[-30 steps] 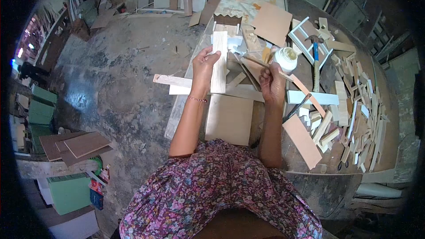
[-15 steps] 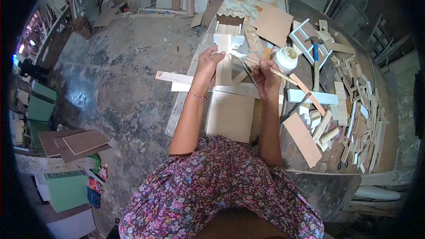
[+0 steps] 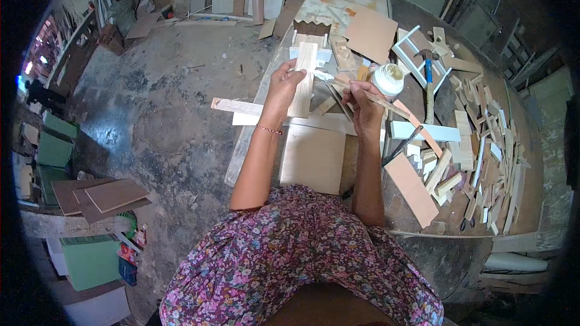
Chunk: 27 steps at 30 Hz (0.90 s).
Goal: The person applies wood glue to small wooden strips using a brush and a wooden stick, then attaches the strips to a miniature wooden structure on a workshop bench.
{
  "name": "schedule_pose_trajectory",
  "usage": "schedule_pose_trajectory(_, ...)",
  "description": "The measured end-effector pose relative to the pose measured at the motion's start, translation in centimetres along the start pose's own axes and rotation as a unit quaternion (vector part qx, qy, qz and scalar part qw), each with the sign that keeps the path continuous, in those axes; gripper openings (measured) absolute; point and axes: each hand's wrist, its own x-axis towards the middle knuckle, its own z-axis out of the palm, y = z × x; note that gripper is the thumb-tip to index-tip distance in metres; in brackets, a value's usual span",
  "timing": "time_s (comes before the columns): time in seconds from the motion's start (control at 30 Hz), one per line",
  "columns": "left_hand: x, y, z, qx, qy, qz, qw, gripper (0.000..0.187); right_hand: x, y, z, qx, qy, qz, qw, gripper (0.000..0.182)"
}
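Note:
My left hand (image 3: pixel 283 89) grips a pale wooden slat (image 3: pixel 303 79), holding it upright above the workbench (image 3: pixel 423 235). My right hand (image 3: pixel 365 105) is closed on a thin wooden stick (image 3: pixel 382 102); the stick's white-coated tip (image 3: pixel 324 75) lies against the slat's right edge. An open white glue jar (image 3: pixel 388 79) stands just right of my right hand. A small white wooden frame piece (image 3: pixel 311 53) sits behind the slat.
A blue-handled hammer (image 3: pixel 428 78) lies right of the jar beside a white frame (image 3: pixel 417 60). Several small wood offcuts (image 3: pixel 483 145) are heaped at the right. Square plywood boards (image 3: pixel 313 159) and long slats (image 3: pixel 241 108) lie near my arms. Concrete floor (image 3: pixel 163 115) lies to the left.
My right hand has moved left from beside the jar, bringing the stick's tip to the slat. The slat in my left hand has shifted and tilted slightly.

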Motion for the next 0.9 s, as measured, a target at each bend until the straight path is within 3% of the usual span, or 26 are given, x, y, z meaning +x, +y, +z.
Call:
schedule_pose_trajectory(0.57, -0.3, 0.6, 0.6, 0.024, -0.001, 0.005, 1.000, 0.034, -0.1, -0.3, -0.8, -0.040, -0.036, 0.029, 0.998, 0.014)
schedule_pose_trajectory(0.9, -0.4, 0.4, 0.8, 0.013, -0.021, 0.006, 1.000, 0.034, 0.4, 0.1, -0.3, -0.035, 0.006, -0.017, 0.999, 0.015)
